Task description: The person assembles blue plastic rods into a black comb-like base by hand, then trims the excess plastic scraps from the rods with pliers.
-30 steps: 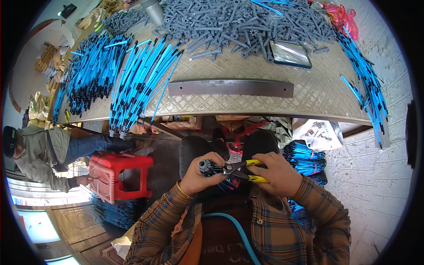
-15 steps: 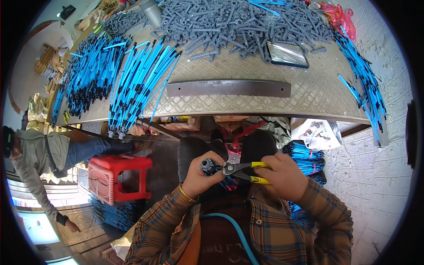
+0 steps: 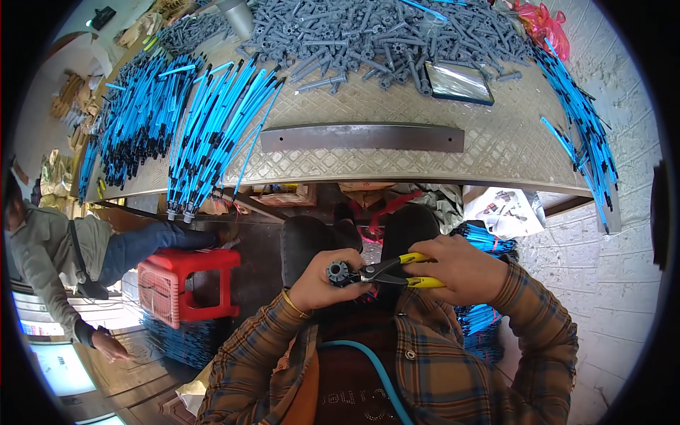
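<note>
My left hand (image 3: 320, 282) is closed around a grey plastic fitting (image 3: 338, 273) with a notched round end, which faces up between thumb and fingers. What hangs below it is mostly hidden by the hand. From the right, my right hand (image 3: 464, 270) grips pliers (image 3: 386, 273) by their yellow handles, which are spread apart. The dark jaws reach my left thumb, right beside the fitting. Whether the jaw tips touch the fitting I cannot tell. Both hands are above my lap, in front of the table edge.
A metal bar (image 3: 361, 137) lies along the near part of the table (image 3: 510, 159). Behind it are heaped grey fittings (image 3: 333, 42) and a dark shiny flat case (image 3: 459, 83). Blue rods (image 3: 219, 134) lie at left. A red stool (image 3: 188, 283) and a person (image 3: 57, 255) are on my left.
My hands, the fitting and the pliers have shifted slightly right in the picture. The pliers' handles still stand apart. The person on the left has moved an arm a little.
</note>
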`<state>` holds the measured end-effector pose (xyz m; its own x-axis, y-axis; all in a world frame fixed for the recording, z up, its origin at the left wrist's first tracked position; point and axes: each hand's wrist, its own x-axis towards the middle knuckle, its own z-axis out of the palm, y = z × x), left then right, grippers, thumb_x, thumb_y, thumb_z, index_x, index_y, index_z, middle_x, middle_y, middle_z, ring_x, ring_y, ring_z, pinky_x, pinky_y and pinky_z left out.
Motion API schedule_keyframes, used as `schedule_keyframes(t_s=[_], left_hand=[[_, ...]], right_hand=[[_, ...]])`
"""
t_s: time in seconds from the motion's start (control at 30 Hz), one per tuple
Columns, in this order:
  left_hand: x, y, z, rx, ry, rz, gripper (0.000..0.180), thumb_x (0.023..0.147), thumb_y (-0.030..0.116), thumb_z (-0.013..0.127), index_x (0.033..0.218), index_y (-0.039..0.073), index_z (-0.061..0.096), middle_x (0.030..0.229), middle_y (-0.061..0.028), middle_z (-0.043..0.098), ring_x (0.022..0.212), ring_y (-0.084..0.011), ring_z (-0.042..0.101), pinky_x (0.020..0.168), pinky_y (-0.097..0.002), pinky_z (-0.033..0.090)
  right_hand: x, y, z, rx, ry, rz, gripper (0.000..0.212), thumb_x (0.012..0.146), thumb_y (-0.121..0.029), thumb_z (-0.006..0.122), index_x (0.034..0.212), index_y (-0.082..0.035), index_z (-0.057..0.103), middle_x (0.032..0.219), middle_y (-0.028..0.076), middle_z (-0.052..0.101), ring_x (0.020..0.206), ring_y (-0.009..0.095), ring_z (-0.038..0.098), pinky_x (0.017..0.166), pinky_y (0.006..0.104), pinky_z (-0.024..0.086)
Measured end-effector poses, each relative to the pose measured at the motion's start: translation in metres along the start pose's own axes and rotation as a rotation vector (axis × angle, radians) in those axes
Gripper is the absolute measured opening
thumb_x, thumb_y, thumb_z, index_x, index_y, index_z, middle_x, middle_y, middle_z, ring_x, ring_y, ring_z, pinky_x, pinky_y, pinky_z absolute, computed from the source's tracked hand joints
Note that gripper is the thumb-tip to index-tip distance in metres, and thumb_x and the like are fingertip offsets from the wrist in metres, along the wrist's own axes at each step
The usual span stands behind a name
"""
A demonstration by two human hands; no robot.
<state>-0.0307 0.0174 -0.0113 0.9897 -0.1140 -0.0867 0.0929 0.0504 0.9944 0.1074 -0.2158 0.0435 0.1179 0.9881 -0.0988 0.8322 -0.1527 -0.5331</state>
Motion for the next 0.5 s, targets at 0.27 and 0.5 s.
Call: schedule_keyframes(t_s=[0.27,0.5], left_hand=[[0.004,0.004,0.002,-0.054,-0.034,-0.009,0.02,0.068,0.001,0.068,0.086,0.001,0.059,0.086,-0.007,0.059,0.076,-0.0129,0.056,0.069,-0.0257,0.045],[0.007,0.006,-0.002,0.018,-0.05,0.05,0.019,0.069,0.0,0.067,0.085,0.002,0.058,0.085,-0.0062,0.058,0.076,-0.0129,0.056,0.07,-0.0254,0.045]], right_hand=[[-0.001,-0.006,-0.003,-0.1,-0.011,0.007,0.042,0.075,-0.024,0.062,0.114,-0.012,0.057,0.115,0.01,0.049,0.1,0.028,0.049,0.083,0.0411,0.04],[0.005,-0.004,-0.014,-0.063,-0.115,0.009,0.037,0.074,-0.022,0.062,0.109,-0.012,0.057,0.102,0.01,0.052,0.093,0.029,0.051,0.078,0.0387,0.043]])
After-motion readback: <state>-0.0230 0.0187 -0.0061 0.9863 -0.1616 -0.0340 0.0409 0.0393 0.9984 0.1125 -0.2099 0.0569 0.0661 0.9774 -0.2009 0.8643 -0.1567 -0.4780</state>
